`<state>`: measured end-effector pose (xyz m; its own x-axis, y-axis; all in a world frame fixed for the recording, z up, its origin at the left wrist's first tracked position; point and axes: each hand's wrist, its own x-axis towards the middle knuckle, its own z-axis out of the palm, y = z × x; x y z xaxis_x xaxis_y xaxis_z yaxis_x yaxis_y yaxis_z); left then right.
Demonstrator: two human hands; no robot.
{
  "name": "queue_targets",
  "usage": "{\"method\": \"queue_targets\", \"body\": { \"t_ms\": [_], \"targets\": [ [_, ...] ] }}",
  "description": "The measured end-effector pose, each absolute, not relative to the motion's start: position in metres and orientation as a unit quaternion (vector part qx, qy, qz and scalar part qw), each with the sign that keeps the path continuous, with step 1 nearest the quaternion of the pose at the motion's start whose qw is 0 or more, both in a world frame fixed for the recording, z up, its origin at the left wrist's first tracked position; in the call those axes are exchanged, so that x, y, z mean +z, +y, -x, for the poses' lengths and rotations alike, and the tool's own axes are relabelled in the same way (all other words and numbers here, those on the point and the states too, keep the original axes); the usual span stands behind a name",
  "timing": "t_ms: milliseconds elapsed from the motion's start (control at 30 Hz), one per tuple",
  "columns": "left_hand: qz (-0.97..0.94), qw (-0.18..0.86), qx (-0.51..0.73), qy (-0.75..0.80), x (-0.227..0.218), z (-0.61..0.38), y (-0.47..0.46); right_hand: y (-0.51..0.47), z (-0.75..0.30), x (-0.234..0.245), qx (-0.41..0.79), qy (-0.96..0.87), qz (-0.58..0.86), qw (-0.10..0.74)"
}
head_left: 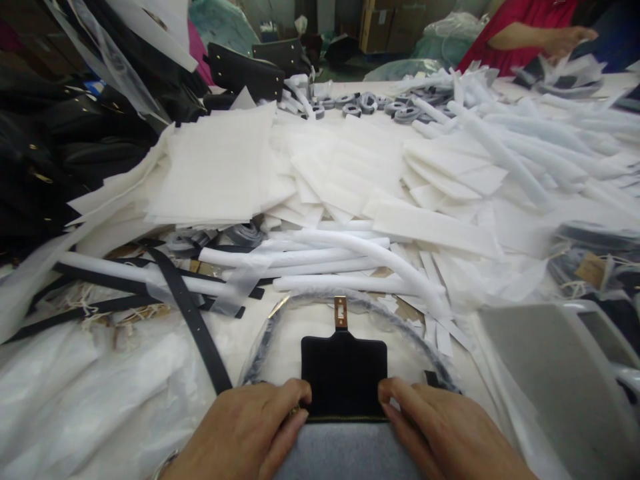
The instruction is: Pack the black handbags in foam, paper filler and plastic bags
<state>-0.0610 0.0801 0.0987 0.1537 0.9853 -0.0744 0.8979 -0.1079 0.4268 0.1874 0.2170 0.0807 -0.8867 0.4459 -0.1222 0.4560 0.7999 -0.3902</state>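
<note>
A handbag lies at the table's near edge. Its black flap (344,373) points away from me, with a gold-coloured clasp plate (341,312) at the tip. Beyond the flap arches a handle (267,333) wrapped in clear plastic film. Grey material (345,450) shows below a gold zip line (347,419). My left hand (255,427) pinches the bag's upper edge at the flap's left corner. At the right corner, my right hand (440,427) grips the same edge between thumb and fingers. The bag's lower part is out of view.
White foam rods (330,257) and black straps (190,320) lie beyond the bag. Stacks of white sheets (210,167) cover the middle. Plastic bags (100,400) are at left, a grey scale-like device (555,380) at right. A co-worker's hand (565,41) is at back right.
</note>
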Motion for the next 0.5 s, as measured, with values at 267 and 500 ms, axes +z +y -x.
{"method": "queue_targets", "body": {
  "t_ms": [267, 500],
  "targets": [
    [-0.792, 0.03, -0.007, 0.61, 0.092, 0.046, 0.08, 0.206, -0.18, 0.06, -0.09, 0.971, -0.218, -0.048],
    [-0.825, -0.094, 0.12, 0.544, 0.088, 0.032, 0.079, 0.203, -0.181, 0.062, -0.076, 0.965, -0.208, -0.141]
  ]
}}
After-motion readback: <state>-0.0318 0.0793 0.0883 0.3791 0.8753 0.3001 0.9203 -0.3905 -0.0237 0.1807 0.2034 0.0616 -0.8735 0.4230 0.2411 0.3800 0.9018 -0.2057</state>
